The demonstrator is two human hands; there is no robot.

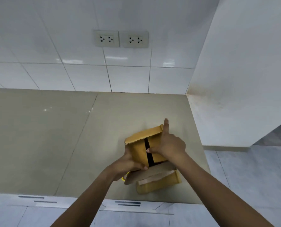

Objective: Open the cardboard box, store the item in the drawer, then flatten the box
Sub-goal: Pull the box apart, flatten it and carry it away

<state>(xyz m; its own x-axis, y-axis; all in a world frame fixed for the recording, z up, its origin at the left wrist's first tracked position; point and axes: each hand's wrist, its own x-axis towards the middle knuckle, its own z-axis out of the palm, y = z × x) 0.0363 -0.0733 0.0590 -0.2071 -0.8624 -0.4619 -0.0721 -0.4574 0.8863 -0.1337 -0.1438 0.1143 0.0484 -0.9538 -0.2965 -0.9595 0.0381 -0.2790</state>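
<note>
A small yellow-brown cardboard box with a black stripe rests on the beige countertop near its right front corner. Its flaps are spread out toward me and away from me. My left hand grips the box's left side and near edge. On top of the box lies my right hand, thumb on the black stripe and index finger pointing away along the far flap. A bit of something yellow peeks out under my left wrist; what it is I cannot tell.
White tiled wall behind the counter carries two double sockets. A white side wall bounds the counter on the right. White drawer fronts with dark handle slots run below the front edge. Grey floor tiles lie at lower right.
</note>
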